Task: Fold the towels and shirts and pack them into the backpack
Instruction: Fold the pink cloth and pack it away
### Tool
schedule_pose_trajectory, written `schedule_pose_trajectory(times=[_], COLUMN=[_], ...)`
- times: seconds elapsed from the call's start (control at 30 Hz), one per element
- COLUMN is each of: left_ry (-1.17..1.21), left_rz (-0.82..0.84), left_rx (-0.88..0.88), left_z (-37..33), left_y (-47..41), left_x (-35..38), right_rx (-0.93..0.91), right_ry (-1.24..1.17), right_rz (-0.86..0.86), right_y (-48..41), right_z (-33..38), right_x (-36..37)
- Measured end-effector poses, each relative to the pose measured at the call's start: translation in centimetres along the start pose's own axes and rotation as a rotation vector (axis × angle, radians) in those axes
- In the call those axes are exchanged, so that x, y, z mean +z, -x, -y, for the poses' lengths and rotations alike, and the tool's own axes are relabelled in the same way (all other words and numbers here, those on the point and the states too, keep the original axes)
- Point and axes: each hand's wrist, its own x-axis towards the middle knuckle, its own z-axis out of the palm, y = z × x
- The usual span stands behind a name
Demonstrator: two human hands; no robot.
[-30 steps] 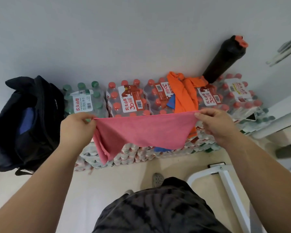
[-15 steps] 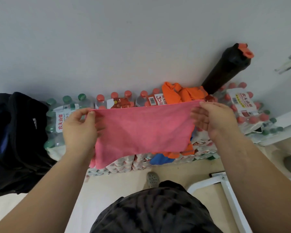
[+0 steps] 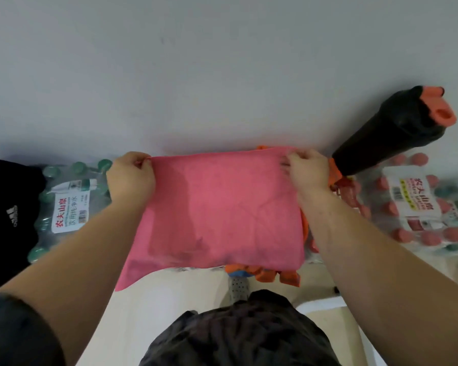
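A pink towel [image 3: 222, 212] lies spread over the packs of water bottles, folded into a rough rectangle with one corner hanging off the front left. My left hand [image 3: 130, 178] pinches its far left corner. My right hand [image 3: 308, 171] pinches its far right corner. An orange shirt [image 3: 265, 274] lies under the towel and shows only at the front and right edges. The black backpack [image 3: 8, 217] stands at the left edge, partly out of view.
Shrink-wrapped packs of water bottles, green-capped [image 3: 69, 204] on the left and red-capped [image 3: 418, 207] on the right, line the grey wall. A black bottle with an orange lid [image 3: 397, 130] leans on the wall at the right. A white frame [image 3: 328, 305] stands on the floor near me.
Both hands carried the pink towel forward and down, from hanging in the air to lying over the bottle packs and the orange shirt. The view moved closer and to the right.
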Motion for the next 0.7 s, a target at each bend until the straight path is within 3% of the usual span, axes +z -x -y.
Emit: schedule_pose_trajectory(times=[0.1, 0.17, 0.27, 0.33, 0.53, 0.7], left_ry=[-0.003, -0.059, -0.386, -0.482, -0.528, -0.573], left_rz=[0.092, 0.173, 0.222, 0.239, 0.089, -0.068], left_rx=[0.001, 0.093, 0.289, 0.296, 0.352, 0.155], left_z=[1.0, 1.9, 2.9, 3.4, 6.5, 9.4], left_y=[0.4, 1.2, 3.3, 5.0, 7.4, 9.7], left_x=[1.0, 1.5, 2.3, 2.5, -0.2, -4.3], right_rx=[-0.197, -0.367, -0.605, -0.69, -0.74, -0.915], right_ry=[0.182, 0.47, 1.038, 1.198, 1.329, 1.205], right_rz=[0.195, 0.353, 0.433, 0.478, 0.501, 0.524], right_y=[1.3, 2.4, 3.9, 4.3, 2.6, 5.5], right_z=[-1.9, -3.5, -5.3, -6.0, -6.0, -4.8], right_x=[0.3, 0.4, 0.6, 0.8, 0.3, 2.2])
